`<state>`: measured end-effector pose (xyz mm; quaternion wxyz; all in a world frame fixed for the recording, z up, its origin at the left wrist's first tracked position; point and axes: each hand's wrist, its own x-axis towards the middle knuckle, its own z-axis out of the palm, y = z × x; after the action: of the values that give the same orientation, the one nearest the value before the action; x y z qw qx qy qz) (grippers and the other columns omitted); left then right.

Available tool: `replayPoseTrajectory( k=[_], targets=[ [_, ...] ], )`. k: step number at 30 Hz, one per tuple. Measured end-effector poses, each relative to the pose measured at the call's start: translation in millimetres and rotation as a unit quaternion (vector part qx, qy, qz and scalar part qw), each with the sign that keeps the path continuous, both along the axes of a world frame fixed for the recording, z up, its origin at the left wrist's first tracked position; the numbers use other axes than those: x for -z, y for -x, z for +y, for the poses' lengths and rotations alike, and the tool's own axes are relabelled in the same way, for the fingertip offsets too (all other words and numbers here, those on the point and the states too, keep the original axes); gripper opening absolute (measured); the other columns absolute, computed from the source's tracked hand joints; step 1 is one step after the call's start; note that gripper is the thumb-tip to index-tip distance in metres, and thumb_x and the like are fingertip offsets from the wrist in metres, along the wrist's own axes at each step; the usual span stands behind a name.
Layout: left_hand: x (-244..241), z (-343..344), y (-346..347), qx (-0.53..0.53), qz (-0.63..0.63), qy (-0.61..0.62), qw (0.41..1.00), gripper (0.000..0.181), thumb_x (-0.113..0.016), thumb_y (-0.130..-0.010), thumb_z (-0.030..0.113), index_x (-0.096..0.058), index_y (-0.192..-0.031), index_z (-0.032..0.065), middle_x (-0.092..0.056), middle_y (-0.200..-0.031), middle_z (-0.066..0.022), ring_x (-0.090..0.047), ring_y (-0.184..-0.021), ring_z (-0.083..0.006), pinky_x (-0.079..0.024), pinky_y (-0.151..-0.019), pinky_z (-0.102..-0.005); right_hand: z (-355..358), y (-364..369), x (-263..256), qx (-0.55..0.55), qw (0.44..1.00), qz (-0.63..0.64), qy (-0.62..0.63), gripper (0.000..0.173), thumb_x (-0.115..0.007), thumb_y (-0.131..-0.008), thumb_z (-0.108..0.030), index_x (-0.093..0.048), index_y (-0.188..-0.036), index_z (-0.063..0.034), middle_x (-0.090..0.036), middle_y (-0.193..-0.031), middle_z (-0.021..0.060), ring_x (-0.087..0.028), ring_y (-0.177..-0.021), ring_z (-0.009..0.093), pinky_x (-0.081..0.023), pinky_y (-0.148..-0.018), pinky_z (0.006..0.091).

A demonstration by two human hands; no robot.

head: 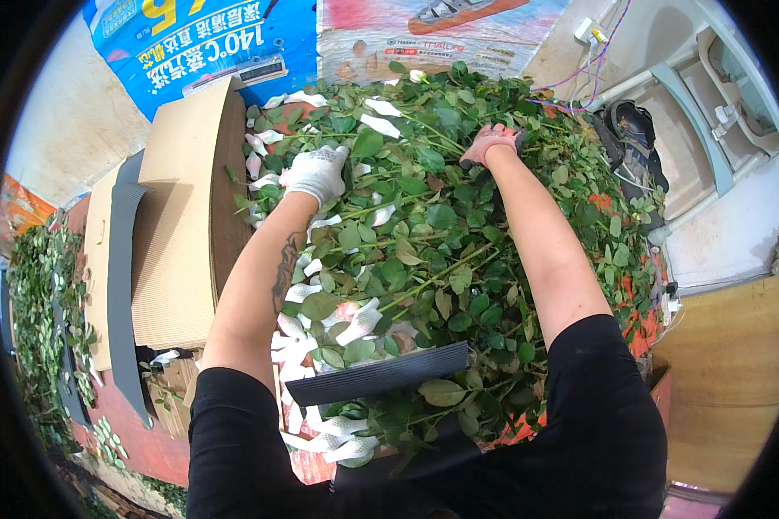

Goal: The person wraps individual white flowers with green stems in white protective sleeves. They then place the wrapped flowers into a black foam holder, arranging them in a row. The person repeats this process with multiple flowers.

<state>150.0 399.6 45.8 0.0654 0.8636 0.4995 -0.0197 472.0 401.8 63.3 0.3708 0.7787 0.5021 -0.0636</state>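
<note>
Leafy cut roses [441, 217] lie heaped across the work surface, many buds wrapped in white foam-net sleeves [360, 322]. My left hand [315, 174], in a whitish knit glove, rests among the sleeved buds at the heap's left side; its fingertips are partly hidden, so a hold cannot be made out. Farther right, my right hand [492, 144], in a pink and dark glove, has its fingers curled at the stems near the back of the heap. Whether it grips a stem is unclear. A black corrugated strip [380, 375] lies across the roses close to my body.
Stacked tan corrugated cardboard sheets [175, 214] stand left of the roses, with a grey corrugated sheet [124, 292] beside them. More foliage [45, 292] lies at far left. Printed posters [234, 45] cover the back wall. Cables [597, 65] hang at back right, above a dark bag [633, 146].
</note>
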Motion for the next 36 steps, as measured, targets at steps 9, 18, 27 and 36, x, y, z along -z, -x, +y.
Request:
replayPoseTrajectory(
  k=[9,18,27,36],
  targets=[
    [-6,-9,3,-0.007,-0.015,0.019,1.000,0.052,-0.060,-0.072,0.015,-0.053,-0.123,0.0123,-0.059,-0.114,-0.0165,-0.060,-0.104,-0.0336,-0.050,-0.086,-0.0435,8,-14,14,0.061,0.986,0.085,-0.132,0.109,-0.066,-0.062,-0.062,-0.022,-0.149,-0.0129,-0.008,-0.156,0.0178,-0.010,-0.140,0.047,-0.009,-0.110,0.0603],
    [-7,-1,5,-0.015,-0.017,-0.022,0.999,0.042,-0.058,-0.077,0.013,-0.053,-0.119,0.0172,-0.053,-0.124,-0.0085,-0.058,-0.110,-0.0321,-0.050,-0.084,-0.0527,-38,2,-50,-0.098,0.970,0.043,-0.219,0.054,-0.057,-0.077,-0.026,-0.052,-0.127,-0.0055,-0.030,-0.146,0.0197,-0.027,-0.135,0.042,-0.019,-0.112,0.0545],
    [-88,10,7,0.038,-0.191,-0.280,0.940,0.035,-0.059,-0.073,0.011,-0.053,-0.108,0.0083,-0.060,-0.108,-0.0148,-0.062,-0.096,-0.0324,-0.049,-0.080,-0.0434,-98,8,-207,-0.304,0.797,-0.203,-0.481,0.048,-0.071,-0.071,-0.034,-0.061,-0.106,-0.0029,-0.050,-0.131,0.0135,-0.049,-0.119,0.028,-0.038,-0.100,0.0391],
    [-125,75,5,-0.015,-0.116,-0.328,0.937,0.048,-0.062,-0.073,0.018,-0.050,-0.120,0.0124,-0.061,-0.102,-0.0177,-0.062,-0.091,-0.0361,-0.050,-0.078,-0.0451,-10,18,-272,-0.361,0.748,-0.345,-0.438,0.032,-0.055,-0.072,-0.018,-0.060,-0.097,0.0015,-0.056,-0.106,0.0179,-0.052,-0.106,0.034,-0.035,-0.100,0.0489]
  ],
)
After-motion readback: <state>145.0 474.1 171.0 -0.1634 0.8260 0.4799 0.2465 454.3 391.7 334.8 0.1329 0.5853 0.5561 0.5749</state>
